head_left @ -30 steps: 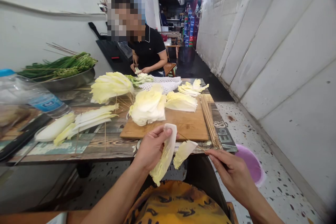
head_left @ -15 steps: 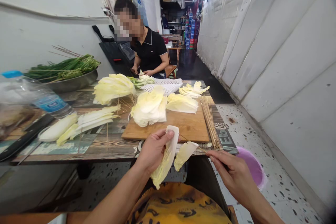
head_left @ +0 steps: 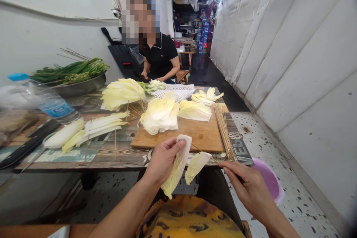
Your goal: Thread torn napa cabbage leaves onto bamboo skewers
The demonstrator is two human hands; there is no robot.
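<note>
My left hand (head_left: pixel 161 160) is closed on a long pale cabbage leaf (head_left: pixel 176 169), thumb pressed on its white stem end, just in front of the table edge. My right hand (head_left: pixel 247 187) pinches a thin bamboo skewer (head_left: pixel 205 152) that carries a smaller cabbage leaf piece (head_left: pixel 196 164) beside the first leaf. Ahead lies a wooden cutting board (head_left: pixel 200 135) with piles of cabbage leaves (head_left: pixel 161 113) on it.
A bundle of loose skewers (head_left: pixel 224 128) lies along the board's right side. More cabbage (head_left: pixel 92 128), a water bottle (head_left: pixel 41 100) and a metal basin of greens (head_left: pixel 75 78) sit left. A person in black (head_left: pixel 158 57) sits at the far end. A pink bucket (head_left: pixel 269 178) stands on the floor.
Both hands hold nearly the same pose; the view has shifted slightly, and the person opposite has raised their head.
</note>
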